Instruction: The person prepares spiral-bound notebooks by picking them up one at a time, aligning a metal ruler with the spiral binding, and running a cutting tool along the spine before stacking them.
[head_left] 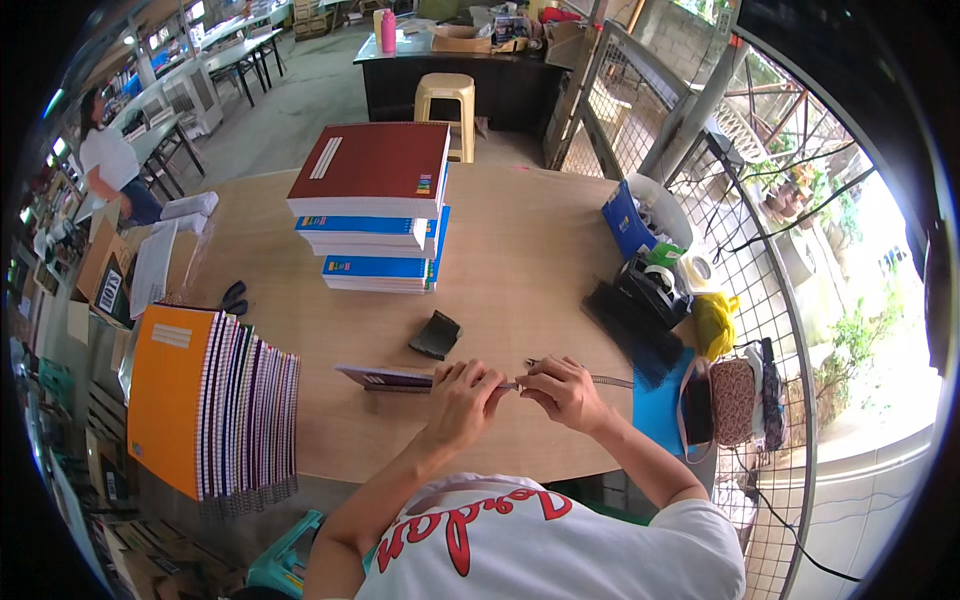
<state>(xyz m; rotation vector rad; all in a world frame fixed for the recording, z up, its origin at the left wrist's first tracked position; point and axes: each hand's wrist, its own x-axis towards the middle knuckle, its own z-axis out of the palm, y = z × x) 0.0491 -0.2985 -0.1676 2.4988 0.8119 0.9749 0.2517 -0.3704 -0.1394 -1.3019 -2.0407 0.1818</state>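
My left hand (460, 408) is closed around a thin notebook (388, 380), seen nearly edge-on above the tabletop. Close beside it, my right hand (562, 392) pinches a thin dark binding coil (612, 381), whose free length sticks out to the right. Between the two hands the coil meets the notebook's end; the fingers hide the exact contact. A small metal tool tip (532, 362) shows just behind my right fingers, its kind unclear. Beyond my left hand lies a small dark open box (436, 337).
Spiral notebooks (250, 410) are stacked at the left, with scissors (234, 298) behind. Thick books (370, 170) form a pile at the back. Dark loose coils (635, 330), a tape dispenser (652, 285) and a blue box (628, 218) line the right side. A person (110, 155) stands far left.
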